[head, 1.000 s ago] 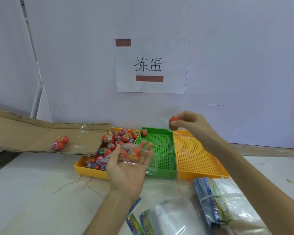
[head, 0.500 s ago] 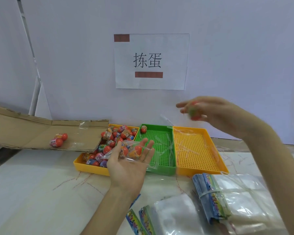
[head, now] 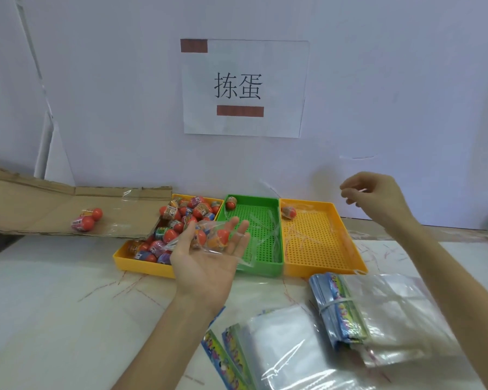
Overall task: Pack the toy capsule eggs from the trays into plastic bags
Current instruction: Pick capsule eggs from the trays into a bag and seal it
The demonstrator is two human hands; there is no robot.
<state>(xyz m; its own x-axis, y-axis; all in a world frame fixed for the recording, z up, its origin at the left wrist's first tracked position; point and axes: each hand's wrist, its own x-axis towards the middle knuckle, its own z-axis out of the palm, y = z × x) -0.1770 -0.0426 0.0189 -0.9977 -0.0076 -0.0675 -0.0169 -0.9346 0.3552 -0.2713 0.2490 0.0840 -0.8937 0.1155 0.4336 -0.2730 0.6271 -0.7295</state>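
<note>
My left hand (head: 206, 263) is palm up in front of the trays. A clear plastic bag (head: 213, 239) with a few orange capsule eggs lies across its straight fingers. My right hand (head: 378, 198) hovers above the far right of the right yellow tray (head: 352, 249), fingers loosely curled and holding nothing. One egg (head: 289, 211) lies in that tray's far left corner. The left yellow tray (head: 135, 263) holds several eggs (head: 175, 218). A single egg (head: 231, 203) sits in the far left corner of the green tray (head: 262, 270).
A flattened cardboard sheet (head: 40, 209) at the left carries a small bag with two eggs (head: 86, 219). Bundles of empty printed plastic bags (head: 338, 311) and loose clear bags (head: 282, 347) lie on the white table at the lower right. A wall with a paper sign stands behind the trays.
My right hand held an orange egg, swung up and to the right, and let it go; an egg now lies in the right yellow tray. My left hand has kept still with the bag.
</note>
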